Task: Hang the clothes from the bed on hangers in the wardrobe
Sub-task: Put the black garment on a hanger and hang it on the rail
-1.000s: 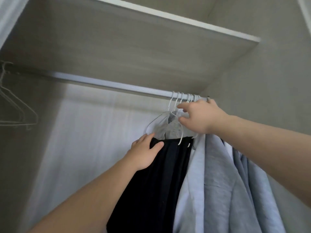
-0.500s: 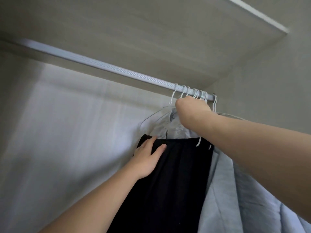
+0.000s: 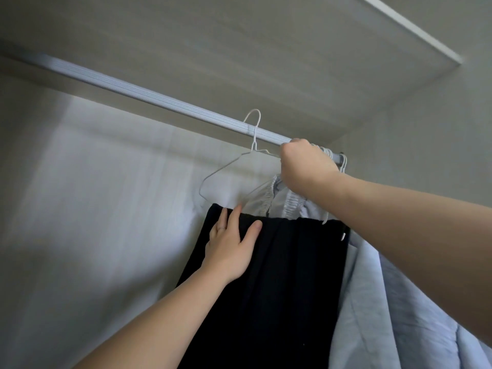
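While the left hand [image 3: 231,249] lies flat, fingers spread, on the black trousers [image 3: 279,288] to stop them sliding off, the right hand [image 3: 306,169] fists round the white wire hanger [image 3: 254,142], whose hook is up at the wardrobe rail [image 3: 159,98], seemingly seeking a slot beside the blue shirts [image 3: 386,315].

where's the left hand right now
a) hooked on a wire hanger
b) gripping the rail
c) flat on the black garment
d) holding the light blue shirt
c: the left hand lies with straight fingers on the top of the black garment, while the right hand, up by the rail, grips the white wire hanger.
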